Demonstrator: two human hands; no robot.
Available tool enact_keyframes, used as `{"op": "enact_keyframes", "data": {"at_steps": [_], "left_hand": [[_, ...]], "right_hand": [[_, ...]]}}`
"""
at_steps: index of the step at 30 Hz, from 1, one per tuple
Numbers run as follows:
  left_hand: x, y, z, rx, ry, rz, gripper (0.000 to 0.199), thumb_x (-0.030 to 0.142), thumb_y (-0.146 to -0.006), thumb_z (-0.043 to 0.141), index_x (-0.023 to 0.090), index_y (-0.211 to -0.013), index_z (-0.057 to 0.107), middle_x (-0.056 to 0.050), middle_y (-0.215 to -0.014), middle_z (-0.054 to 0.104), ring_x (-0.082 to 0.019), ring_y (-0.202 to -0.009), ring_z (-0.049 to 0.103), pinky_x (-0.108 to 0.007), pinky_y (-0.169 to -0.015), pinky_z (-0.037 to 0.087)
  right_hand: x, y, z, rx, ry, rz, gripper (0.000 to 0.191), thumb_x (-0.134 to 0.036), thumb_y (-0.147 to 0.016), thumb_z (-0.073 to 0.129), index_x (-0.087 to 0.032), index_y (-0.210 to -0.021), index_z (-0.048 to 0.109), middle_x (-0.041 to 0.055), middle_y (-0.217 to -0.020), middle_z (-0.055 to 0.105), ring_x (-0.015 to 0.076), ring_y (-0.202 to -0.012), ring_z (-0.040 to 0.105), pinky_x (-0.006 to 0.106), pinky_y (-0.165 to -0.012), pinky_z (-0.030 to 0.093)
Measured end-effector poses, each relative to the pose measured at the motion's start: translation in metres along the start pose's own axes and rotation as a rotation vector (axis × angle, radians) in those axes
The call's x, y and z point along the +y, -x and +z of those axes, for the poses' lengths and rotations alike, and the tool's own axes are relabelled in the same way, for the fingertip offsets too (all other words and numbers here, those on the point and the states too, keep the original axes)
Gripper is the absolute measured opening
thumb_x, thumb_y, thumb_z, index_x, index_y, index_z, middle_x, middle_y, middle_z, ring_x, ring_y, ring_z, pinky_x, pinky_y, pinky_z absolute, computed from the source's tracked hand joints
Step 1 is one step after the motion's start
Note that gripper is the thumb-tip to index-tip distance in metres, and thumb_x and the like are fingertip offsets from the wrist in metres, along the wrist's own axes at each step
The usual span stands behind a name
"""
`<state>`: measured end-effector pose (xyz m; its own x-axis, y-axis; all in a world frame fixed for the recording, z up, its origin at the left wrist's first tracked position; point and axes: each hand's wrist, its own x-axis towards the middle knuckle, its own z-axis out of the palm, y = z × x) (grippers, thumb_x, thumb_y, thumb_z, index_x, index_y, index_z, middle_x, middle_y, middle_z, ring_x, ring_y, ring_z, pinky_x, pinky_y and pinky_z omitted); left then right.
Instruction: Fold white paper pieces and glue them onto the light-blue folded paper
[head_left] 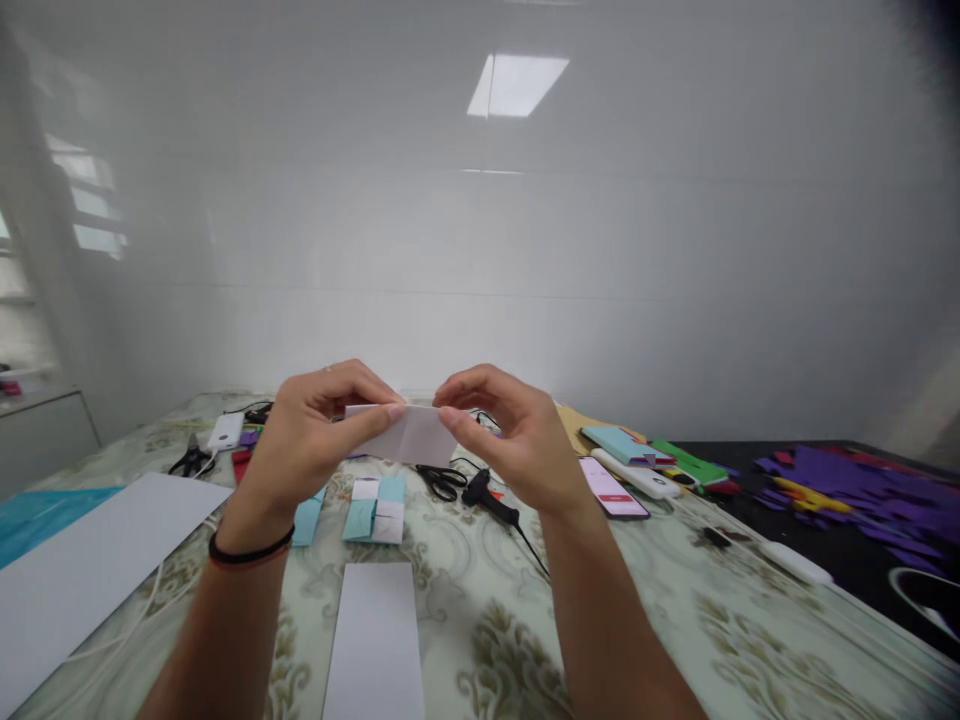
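Both hands hold a small white sheet of paper (420,438) up above the table, by its top edge. My left hand (330,420) pinches it between thumb and fingers near the middle of that edge. The thumb and fingers of my right hand (502,425) close on its right corner. A faint vertical crease runs down the sheet. Below it lies a folded square of white and light-blue paper (375,508), and another light-blue folded piece (308,518) is partly hidden by my left wrist. Nearest me lies a white paper strip (375,640).
Black-handled scissors (442,482) and a black glue gun (491,498) with a cord lie behind. At right are a lit phone (613,490), a white power strip (637,475) and purple paper scraps (877,500). Large white paper (112,570) covers the left, beside more scissors (193,458).
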<state>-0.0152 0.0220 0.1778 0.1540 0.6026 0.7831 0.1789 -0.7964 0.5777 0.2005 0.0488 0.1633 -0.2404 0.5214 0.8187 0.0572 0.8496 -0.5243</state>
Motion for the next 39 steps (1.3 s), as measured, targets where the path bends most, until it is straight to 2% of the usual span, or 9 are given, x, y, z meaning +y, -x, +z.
{"op": "enact_keyframes", "data": {"at_steps": [4,8,17,21,25,31,33,35,39], "left_hand": [[0.001,0.0,0.011,-0.031,0.011,-0.016,0.009,0.021,-0.086,0.08,0.021,-0.076,0.078,-0.002,-0.079,0.074,-0.015,-0.075,0.065,-0.027,-0.066,0.048],[0.0,0.0,0.011,-0.088,-0.018,-0.017,0.003,0.022,-0.087,0.077,0.021,-0.085,0.079,-0.002,-0.087,0.076,-0.017,-0.083,0.067,-0.027,-0.072,0.05],[0.003,-0.001,0.013,-0.158,-0.074,-0.056,0.008,0.012,-0.083,0.068,0.019,-0.079,0.07,0.0,-0.08,0.07,-0.014,-0.077,0.065,-0.025,-0.07,0.051],[0.002,0.0,0.007,-0.144,-0.062,-0.097,0.007,0.013,-0.083,0.068,0.018,-0.08,0.071,-0.001,-0.079,0.07,-0.014,-0.074,0.064,-0.023,-0.065,0.049],[-0.002,0.0,-0.007,-0.099,-0.037,-0.143,0.006,0.015,-0.084,0.072,0.018,-0.078,0.071,-0.001,-0.076,0.068,-0.014,-0.07,0.062,-0.022,-0.06,0.048],[-0.003,0.0,-0.023,-0.011,-0.006,-0.121,0.009,0.026,-0.087,0.078,0.019,-0.081,0.075,-0.003,-0.083,0.072,-0.014,-0.076,0.065,-0.022,-0.066,0.052],[-0.001,0.0,-0.02,-0.016,-0.02,-0.14,0.011,0.03,-0.086,0.08,0.021,-0.091,0.078,-0.004,-0.094,0.077,-0.016,-0.084,0.07,-0.023,-0.07,0.056],[-0.001,0.0,-0.014,-0.063,-0.074,-0.161,0.02,0.035,-0.084,0.083,0.022,-0.099,0.08,-0.006,-0.102,0.08,-0.019,-0.088,0.072,-0.025,-0.072,0.057],[-0.004,-0.001,0.004,-0.11,-0.17,-0.126,0.019,0.04,-0.087,0.079,0.022,-0.09,0.083,-0.003,-0.082,0.079,-0.016,-0.069,0.067,-0.024,-0.058,0.049]], "right_hand": [[-0.002,0.002,0.007,0.01,0.017,0.004,0.005,-0.025,-0.09,0.073,-0.021,-0.087,0.072,0.0008,-0.086,0.073,0.0153,-0.081,0.067,0.029,-0.075,0.053],[-0.005,0.004,0.007,-0.026,0.03,0.005,0.005,-0.018,-0.088,0.07,-0.02,-0.083,0.07,-0.0005,-0.08,0.071,0.0137,-0.074,0.064,0.026,-0.067,0.049],[-0.013,0.002,0.012,-0.058,0.134,-0.059,0.009,-0.012,-0.082,0.068,-0.02,-0.078,0.068,-0.0022,-0.077,0.07,0.0125,-0.07,0.06,0.026,-0.067,0.046],[-0.01,0.003,0.008,-0.04,0.139,-0.03,0.008,-0.014,-0.083,0.068,-0.021,-0.078,0.068,-0.0014,-0.076,0.069,0.0136,-0.07,0.06,0.027,-0.064,0.044],[-0.005,0.003,0.002,-0.015,0.115,-0.009,0.007,-0.016,-0.084,0.069,-0.021,-0.079,0.068,-0.0006,-0.078,0.069,0.0141,-0.071,0.061,0.027,-0.065,0.046],[0.003,0.001,0.003,0.003,0.034,0.024,0.007,-0.023,-0.089,0.071,-0.02,-0.083,0.069,0.0009,-0.082,0.071,0.0151,-0.077,0.065,0.028,-0.072,0.05],[0.004,0.001,0.003,0.01,0.015,0.029,0.007,-0.024,-0.089,0.071,-0.02,-0.084,0.069,0.0012,-0.083,0.071,0.0154,-0.078,0.066,0.029,-0.073,0.051],[0.005,0.001,0.004,0.003,0.008,0.029,0.008,-0.025,-0.09,0.071,-0.02,-0.084,0.069,0.0015,-0.084,0.071,0.0157,-0.078,0.066,0.029,-0.073,0.052],[0.003,0.001,0.005,-0.02,-0.001,0.015,0.007,-0.025,-0.09,0.07,-0.02,-0.084,0.069,0.0015,-0.083,0.071,0.0163,-0.08,0.066,0.03,-0.075,0.052]]}}
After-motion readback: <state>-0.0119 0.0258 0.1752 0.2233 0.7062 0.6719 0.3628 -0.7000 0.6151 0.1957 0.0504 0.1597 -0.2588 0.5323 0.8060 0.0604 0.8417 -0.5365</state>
